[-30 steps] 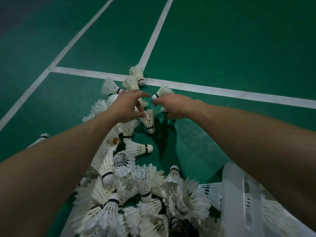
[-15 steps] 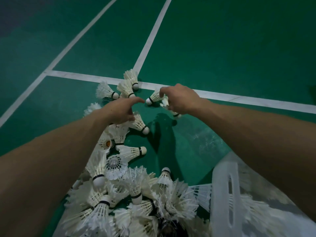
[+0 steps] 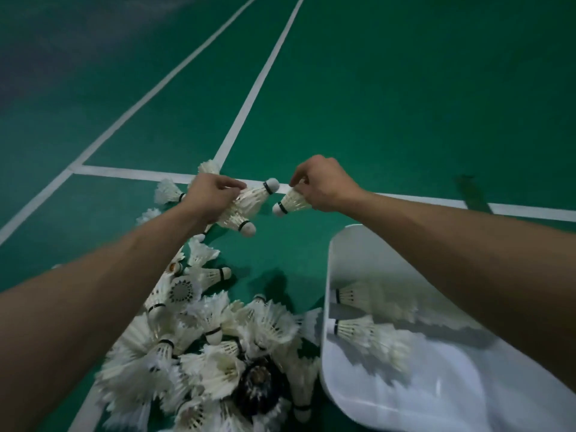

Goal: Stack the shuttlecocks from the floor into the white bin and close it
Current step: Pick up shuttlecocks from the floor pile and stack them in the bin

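Above the green floor (image 3: 389, 104), the left hand (image 3: 210, 199) grips two shuttlecocks (image 3: 249, 201) by their feathers, and the right hand (image 3: 325, 185) pinches a third shuttlecock (image 3: 294, 201). A pile (image 3: 212, 344) lies beside the open white bin (image 3: 358, 247). A loose pinch could drop one, and squeezing could crush feathers.

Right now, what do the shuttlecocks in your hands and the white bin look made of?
Held shuttlecocks: matte white feathers, going by separate ribbed vanes; rounded tips look like covered cork, uncertain. White bin: smooth moulded plastic, faintly glossy, with a rounded rim.
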{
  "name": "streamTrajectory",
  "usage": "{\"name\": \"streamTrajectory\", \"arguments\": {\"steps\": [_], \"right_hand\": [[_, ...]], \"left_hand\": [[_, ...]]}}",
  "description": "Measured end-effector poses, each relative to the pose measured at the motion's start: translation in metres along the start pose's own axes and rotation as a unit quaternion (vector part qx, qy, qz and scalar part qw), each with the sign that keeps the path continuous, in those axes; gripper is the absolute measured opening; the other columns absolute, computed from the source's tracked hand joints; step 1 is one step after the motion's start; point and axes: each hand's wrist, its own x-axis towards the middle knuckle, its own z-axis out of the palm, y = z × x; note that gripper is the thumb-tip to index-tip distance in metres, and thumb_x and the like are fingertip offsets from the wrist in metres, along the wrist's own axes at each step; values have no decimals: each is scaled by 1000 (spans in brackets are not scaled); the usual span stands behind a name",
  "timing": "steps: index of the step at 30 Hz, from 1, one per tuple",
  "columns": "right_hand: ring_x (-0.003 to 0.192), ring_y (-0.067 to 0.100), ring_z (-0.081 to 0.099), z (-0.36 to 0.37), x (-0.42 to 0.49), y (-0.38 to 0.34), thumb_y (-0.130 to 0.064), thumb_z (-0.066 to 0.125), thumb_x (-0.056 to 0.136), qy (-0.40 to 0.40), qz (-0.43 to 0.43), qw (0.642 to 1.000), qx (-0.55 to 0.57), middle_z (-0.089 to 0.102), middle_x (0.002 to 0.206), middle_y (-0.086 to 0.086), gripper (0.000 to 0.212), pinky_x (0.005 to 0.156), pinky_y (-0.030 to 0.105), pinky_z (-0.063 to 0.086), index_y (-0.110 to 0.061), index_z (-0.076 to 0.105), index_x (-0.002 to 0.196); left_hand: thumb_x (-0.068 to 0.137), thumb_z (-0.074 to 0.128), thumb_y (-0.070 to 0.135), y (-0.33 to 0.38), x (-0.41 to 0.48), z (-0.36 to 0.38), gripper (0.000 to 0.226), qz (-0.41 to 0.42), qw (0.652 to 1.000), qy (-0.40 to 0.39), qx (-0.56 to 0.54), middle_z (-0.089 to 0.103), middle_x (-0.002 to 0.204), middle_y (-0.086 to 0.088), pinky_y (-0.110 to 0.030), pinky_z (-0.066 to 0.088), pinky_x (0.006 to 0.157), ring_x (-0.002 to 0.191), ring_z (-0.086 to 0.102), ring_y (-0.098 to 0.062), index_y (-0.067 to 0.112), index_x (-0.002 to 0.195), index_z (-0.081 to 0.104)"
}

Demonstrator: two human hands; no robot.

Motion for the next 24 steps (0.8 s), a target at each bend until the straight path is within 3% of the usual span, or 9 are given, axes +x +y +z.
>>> {"name": "streamTrajectory", "arguments": {"steps": [2, 3, 5, 7, 11, 14, 18, 24], "right_hand": [[56, 12, 56, -20, -26, 2, -10, 58, 89, 24, 20, 999, 34, 70, 98, 7, 23, 45, 12, 46, -13, 73, 106], [54, 9, 55, -30, -41, 5, -10, 60, 87, 35, 29, 998, 52, 69, 94, 4, 24, 45, 12, 46, -12, 73, 107], [58, 9, 59, -49, -68, 12, -6, 67, 81, 55, 40, 993, 94, 64, 86, -3, 27, 58, 24, 58, -10, 72, 108], [66, 15, 61, -66, -93, 23, 0, 72, 76, 76, 54, 986, 135, 61, 81, -7, 30, 69, 34, 60, -10, 73, 104], [77, 11, 59, -93, -137, 56, 1, 78, 71, 126, 107, 973, 158, 64, 84, -5, 33, 75, 22, 48, -14, 74, 100], [76, 16, 60, -102, -167, 81, 3, 79, 72, 145, 164, 953, 211, 67, 94, 4, 31, 74, 34, 58, -13, 73, 98], [76, 20, 62, -98, -206, 112, 9, 75, 74, 110, 218, 943, 226, 63, 96, 7, 38, 70, 38, 60, -4, 67, 108], [75, 19, 66, -61, -249, 151, 6, 77, 73, 13, 279, 950, 139, 66, 103, 11, 45, 64, 32, 61, 1, 65, 116]], "left_hand": [[91, 60, 12, 23, -21, 3, 22, -28, 998, -13, -62, 66, 93, -6, -27, 52, 60, 67, 59, -16, 8, 112, 67], [90, 62, 14, 33, -32, 5, 22, -33, 996, -24, -85, 67, 94, -6, -24, 54, 58, 67, 61, -15, 8, 111, 66], [86, 66, 13, 50, -50, 11, 24, -26, 994, -39, -95, 68, 97, -5, -24, 55, 57, 73, 64, -15, 11, 109, 67], [82, 70, 10, 64, -66, 23, 28, -3, 995, -47, -85, 68, 100, -4, -28, 55, 61, 77, 65, -18, 12, 110, 67], [83, 69, 5, 89, -96, 60, 26, 64, 992, -82, -67, 68, 96, -5, -25, 53, 55, 68, 63, -17, 15, 107, 68], [83, 69, 5, 99, -112, 85, 21, 113, 985, -128, -21, 69, 89, -9, -16, 45, 46, 58, 59, -12, 17, 101, 69], [85, 68, 7, 97, -134, 116, 23, 135, 966, -214, 56, 68, 92, -13, -29, 47, 68, 70, 57, -20, 22, 102, 69], [88, 67, 14, 58, -156, 162, 37, 176, 942, -229, 170, 64, 90, -4, -26, 46, 64, 75, 57, -20, 32, 120, 64]]}}
